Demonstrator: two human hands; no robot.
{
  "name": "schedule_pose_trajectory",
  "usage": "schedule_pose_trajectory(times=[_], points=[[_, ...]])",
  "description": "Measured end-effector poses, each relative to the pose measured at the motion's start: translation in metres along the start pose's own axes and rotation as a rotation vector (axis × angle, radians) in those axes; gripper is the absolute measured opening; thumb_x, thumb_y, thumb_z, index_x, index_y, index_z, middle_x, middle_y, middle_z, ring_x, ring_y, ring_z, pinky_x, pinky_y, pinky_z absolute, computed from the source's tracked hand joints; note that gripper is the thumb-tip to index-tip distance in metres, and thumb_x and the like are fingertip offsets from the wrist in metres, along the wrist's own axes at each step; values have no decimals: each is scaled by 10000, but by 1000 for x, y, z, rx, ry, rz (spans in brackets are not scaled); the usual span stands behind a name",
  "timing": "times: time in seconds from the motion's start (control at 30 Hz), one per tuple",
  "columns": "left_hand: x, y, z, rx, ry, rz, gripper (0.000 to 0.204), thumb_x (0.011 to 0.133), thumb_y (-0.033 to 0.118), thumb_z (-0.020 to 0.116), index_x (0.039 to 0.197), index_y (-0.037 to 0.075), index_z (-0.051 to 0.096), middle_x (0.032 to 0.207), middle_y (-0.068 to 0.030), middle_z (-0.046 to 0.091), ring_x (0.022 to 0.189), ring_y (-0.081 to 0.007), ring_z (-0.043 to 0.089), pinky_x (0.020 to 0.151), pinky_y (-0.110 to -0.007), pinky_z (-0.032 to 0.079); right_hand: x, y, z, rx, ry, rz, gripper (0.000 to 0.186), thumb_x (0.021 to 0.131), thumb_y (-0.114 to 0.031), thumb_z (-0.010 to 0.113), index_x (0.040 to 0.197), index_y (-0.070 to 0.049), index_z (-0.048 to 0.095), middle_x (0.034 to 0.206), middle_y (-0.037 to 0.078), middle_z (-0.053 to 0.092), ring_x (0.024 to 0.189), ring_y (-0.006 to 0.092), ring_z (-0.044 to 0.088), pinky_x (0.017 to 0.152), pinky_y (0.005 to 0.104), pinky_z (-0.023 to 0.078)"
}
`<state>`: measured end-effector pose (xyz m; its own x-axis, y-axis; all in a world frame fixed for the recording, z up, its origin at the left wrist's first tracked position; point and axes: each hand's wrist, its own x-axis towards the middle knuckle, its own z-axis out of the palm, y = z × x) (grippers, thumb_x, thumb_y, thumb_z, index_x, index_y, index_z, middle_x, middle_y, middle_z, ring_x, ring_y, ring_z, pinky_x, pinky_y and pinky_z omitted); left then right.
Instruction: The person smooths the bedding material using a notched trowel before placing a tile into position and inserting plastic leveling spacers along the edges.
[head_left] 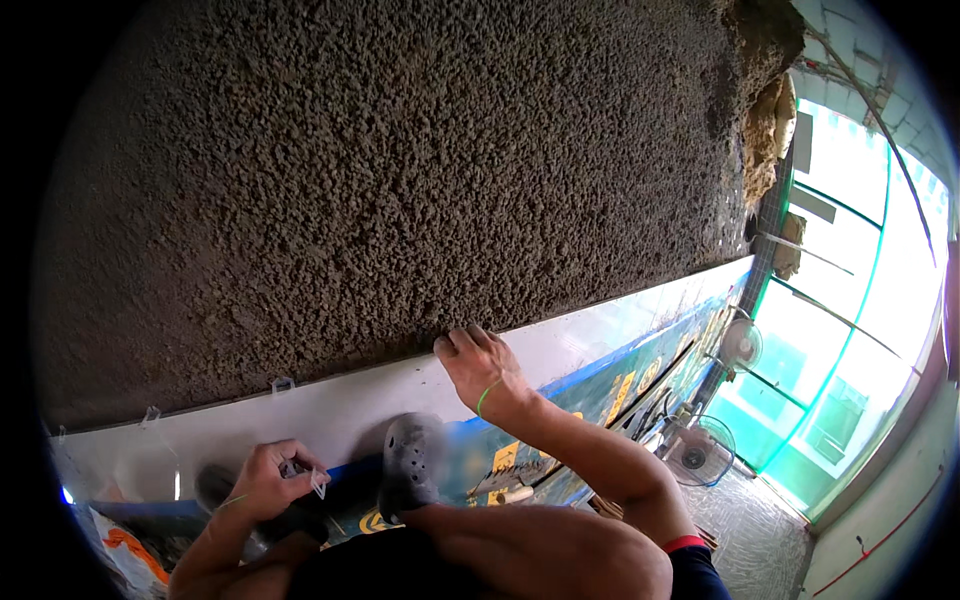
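Observation:
A rough, dark mortar surface (430, 170) fills the upper part of the head view. Along its lower border runs a glossy white tile strip (600, 340), with small clear plastic clips (283, 385) spaced along the left part of its edge. My right hand (482, 372) is closed at that edge, its fingertips against the mortar; whatever they pinch is hidden. Lower left, my left hand (275, 480) is closed around clear plastic clips (319, 484), one poking out past the fingers.
A grey clog (410, 462) on my foot stands close to the white strip. A notched trowel (512, 474) lies right of it on a printed sheet (600, 405). Two fans (697, 452) stand farther right, before bright, green-framed glazing (840, 300). An orange-marked bag (135, 553) sits lower left.

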<state>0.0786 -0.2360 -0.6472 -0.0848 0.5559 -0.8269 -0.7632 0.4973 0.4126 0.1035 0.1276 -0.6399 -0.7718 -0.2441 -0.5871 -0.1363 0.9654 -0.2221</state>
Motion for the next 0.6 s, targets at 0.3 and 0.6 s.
schedule_pose_trajectory(times=[0.3,0.6], points=[[-1,7,6,176,-74,50,185,873,158,758,1000,24,741,823,-26,716,708,-80,609,666,-262,497,-49,-47,3,339,304,150,251,892,-89,710,1141,-58,702,1176,127,679,1080,332,660,910,421,564],[38,22,54,-266,-326,16,256,892,133,760,1104,17,674,800,-41,684,548,-67,513,481,-229,392,-69,-133,-49,629,95,-157,307,870,-140,771,1150,-69,668,1208,117,614,1052,316,676,819,405,606]])
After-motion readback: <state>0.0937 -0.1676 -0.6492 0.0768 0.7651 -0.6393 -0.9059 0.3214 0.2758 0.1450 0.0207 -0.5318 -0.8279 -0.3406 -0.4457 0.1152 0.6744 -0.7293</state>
